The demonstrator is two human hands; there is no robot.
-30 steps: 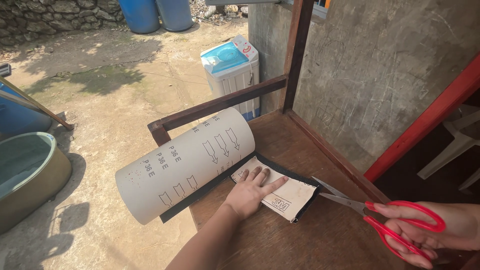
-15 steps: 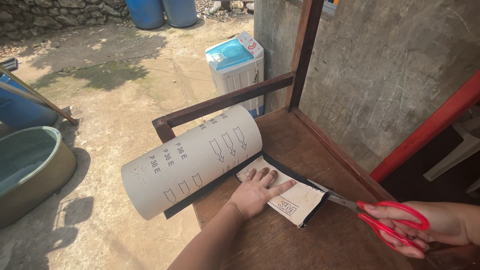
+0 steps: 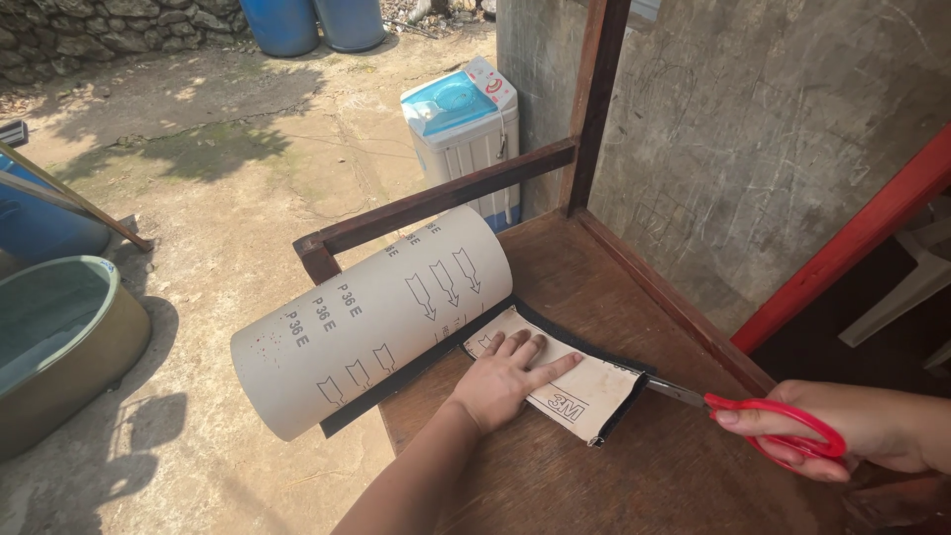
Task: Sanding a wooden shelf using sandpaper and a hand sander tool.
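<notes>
A big roll of sandpaper (image 3: 371, 317), pale backing outward with printed arrows, lies on a brown wooden table (image 3: 604, 277) and overhangs its left edge. Its loose end (image 3: 594, 394) is folded flat on the table, dark grit side showing at the edges. My left hand (image 3: 505, 376) presses flat on that folded end, fingers spread. My right hand (image 3: 872, 426) grips red-handled scissors (image 3: 763, 421), whose blades reach the right edge of the folded sandpaper.
A concrete wall (image 3: 753, 149) and a red post (image 3: 842, 248) stand behind the table. A wooden rail (image 3: 446, 198) frames the table's far edge. Below on the dirt ground are a small white and blue washing machine (image 3: 461, 129), a round basin (image 3: 59, 337) and blue barrels (image 3: 307, 20).
The scissors have moved left, up to the folded sheet's edge. My left hand stays pressed on the sandpaper. The view has shifted slightly.
</notes>
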